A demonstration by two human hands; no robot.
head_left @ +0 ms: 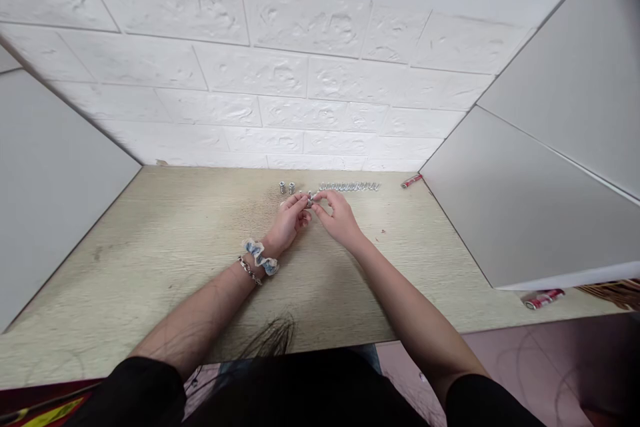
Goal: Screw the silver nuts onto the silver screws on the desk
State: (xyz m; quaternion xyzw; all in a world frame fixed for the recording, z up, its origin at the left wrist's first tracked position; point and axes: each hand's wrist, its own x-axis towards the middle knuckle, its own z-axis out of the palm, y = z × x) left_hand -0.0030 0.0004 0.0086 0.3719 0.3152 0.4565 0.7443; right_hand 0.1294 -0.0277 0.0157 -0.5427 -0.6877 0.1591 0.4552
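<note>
Centrally, both hands meet above the pale wood-grain surface [190,213], at a small silvery metal piece [310,200]. The left hand [291,220] has its thumb and index finger pinched on the piece, with the other fingers curled beneath. The right hand [341,219] comes in from the opposite side, index finger arched and thumb extended, both tips at the piece; whether they grip it or only touch it cannot be determined. The exact form of the piece is too small to read and partly covered.

Noted beyond the left fingers: two short silvery metal fittings [287,187], upright and side by side, slightly apart. Beyond the right hand, a closely spaced row of small silvery metal parts [349,187] runs left to right near the foot of the white brick-patterned wall [280,73]. A red cylinder with silvery ends [411,181] lies at the far right corner, close to the grey side panel [480,193]; a second red cylinder [544,299] lies nearer the front edge, on the right.

The left wrist bears a blue and cream ruffled fabric scrunchie [261,257] and, just beside it towards the elbow, a silvery chain bracelet [249,271]. Both arms emerge from black sleeves [143,387].
</note>
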